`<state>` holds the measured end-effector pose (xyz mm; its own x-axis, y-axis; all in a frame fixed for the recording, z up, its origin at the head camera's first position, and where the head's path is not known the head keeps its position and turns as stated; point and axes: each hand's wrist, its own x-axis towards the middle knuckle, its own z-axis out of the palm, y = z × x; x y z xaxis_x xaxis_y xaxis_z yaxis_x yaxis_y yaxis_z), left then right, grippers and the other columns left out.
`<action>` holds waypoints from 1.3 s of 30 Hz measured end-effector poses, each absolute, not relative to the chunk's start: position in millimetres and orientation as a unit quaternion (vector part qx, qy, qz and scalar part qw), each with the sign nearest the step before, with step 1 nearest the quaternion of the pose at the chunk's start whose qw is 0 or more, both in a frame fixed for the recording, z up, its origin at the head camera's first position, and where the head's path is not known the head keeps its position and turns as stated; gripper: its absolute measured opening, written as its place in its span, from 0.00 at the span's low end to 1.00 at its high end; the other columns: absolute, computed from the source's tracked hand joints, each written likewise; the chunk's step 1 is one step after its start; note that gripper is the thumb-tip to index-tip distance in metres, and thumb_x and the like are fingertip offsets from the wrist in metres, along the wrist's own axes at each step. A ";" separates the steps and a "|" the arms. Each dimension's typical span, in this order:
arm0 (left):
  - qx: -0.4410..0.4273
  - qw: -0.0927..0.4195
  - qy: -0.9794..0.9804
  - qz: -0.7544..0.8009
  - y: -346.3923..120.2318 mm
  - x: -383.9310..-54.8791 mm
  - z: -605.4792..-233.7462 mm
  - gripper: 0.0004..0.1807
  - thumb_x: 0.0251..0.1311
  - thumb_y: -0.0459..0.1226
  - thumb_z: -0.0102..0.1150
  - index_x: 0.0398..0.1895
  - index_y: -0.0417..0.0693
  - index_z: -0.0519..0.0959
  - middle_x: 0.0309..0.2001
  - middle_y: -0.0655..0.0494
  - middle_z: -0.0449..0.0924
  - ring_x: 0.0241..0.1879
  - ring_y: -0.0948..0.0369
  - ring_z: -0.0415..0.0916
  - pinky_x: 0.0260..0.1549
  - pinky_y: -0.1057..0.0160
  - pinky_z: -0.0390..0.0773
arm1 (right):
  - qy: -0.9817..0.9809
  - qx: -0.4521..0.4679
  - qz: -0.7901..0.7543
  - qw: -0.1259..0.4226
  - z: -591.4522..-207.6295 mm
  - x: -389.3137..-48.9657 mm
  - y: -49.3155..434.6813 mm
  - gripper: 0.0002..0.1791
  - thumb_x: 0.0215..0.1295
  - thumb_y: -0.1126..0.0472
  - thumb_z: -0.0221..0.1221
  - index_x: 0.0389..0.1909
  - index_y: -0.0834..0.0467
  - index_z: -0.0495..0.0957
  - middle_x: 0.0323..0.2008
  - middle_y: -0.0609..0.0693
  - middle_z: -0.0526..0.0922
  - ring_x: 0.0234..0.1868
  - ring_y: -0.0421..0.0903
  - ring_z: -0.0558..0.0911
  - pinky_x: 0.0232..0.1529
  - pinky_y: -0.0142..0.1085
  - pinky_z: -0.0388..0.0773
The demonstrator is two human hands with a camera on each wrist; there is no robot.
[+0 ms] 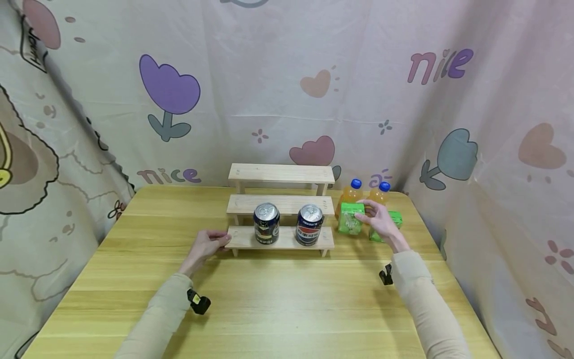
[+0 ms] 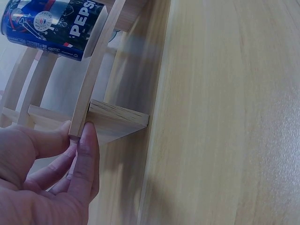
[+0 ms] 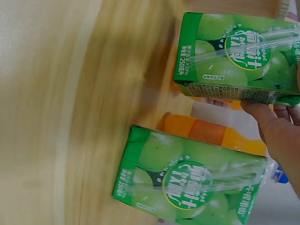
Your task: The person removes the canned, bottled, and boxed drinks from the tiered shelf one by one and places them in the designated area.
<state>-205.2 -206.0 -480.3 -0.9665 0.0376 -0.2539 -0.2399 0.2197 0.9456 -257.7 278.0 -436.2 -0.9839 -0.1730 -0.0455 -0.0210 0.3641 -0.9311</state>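
Creased sleeve (image 1: pixel 430 304) foremost, the right grip (image 1: pixel 381 221) pinches a glossy, boxy carton (image 1: pixel 350 220).

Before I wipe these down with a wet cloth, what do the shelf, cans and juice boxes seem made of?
Shelf: wood, pale and matte, possibly unvarnished; grain shows.
Cans: probably aluminium, printed and glossy, given the metallic shine on top.
Juice boxes: likely coated card, slightly glossy, judging by crisp folded edges.

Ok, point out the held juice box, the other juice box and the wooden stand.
Held juice box (image 3: pixel 236 56): right wrist view, printed side.
Other juice box (image 3: pixel 188 179): right wrist view, printed side.
Wooden stand (image 1: pixel 288 205): head view, middle step.
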 end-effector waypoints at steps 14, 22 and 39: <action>-0.072 0.111 0.768 0.627 -203.1 -205.4 -481.4 0.22 0.70 0.29 0.57 0.60 0.19 0.70 0.55 0.26 0.78 0.34 0.68 0.81 0.38 0.70 0.89 | 0.834 -0.057 -0.544 0.073 -445.1 -255.6 275.6 0.27 0.73 0.66 0.56 0.69 0.69 0.63 0.67 0.71 0.69 0.68 0.65 0.70 0.73 0.56 0.70; -0.069 0.105 0.774 0.621 -205.1 -205.2 -482.5 0.22 0.70 0.30 0.58 0.60 0.19 0.71 0.54 0.28 0.79 0.34 0.68 0.82 0.38 0.69 0.89 | 0.824 -0.071 -0.555 0.094 -445.1 -254.3 278.0 0.28 0.75 0.69 0.52 0.71 0.71 0.58 0.73 0.73 0.59 0.76 0.69 0.58 0.79 0.61 0.57; -0.068 0.104 0.775 0.620 -204.3 -204.6 -481.5 0.22 0.70 0.29 0.57 0.60 0.19 0.71 0.55 0.26 0.78 0.34 0.69 0.81 0.38 0.70 0.89 | 0.800 -0.086 -0.590 0.063 -444.3 -249.4 280.1 0.37 0.74 0.69 0.51 0.78 0.68 0.45 0.79 0.68 0.48 0.81 0.64 0.44 0.83 0.57 0.38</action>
